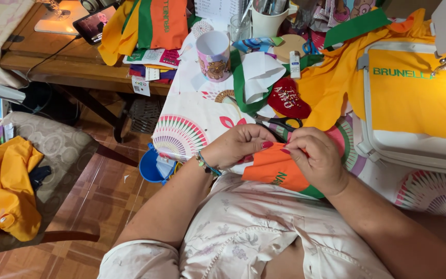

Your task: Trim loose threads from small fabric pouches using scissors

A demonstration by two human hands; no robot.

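orange cloth [277, 171] with a green edge lay at the near edge of the table [192, 93], just below the black-handled scissors [284, 123]. left hand [238, 145] and right hand [316, 159] both pinched its top edge. it looked light, soft and floppy, best held by the hem.

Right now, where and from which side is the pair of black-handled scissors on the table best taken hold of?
Probably by the black handle loops of the scissors, coming from above. They lie flat on the patterned tablecloth with the loops exposed, while the blade end runs behind the left hand and right hand, which pinch the orange fabric piece.
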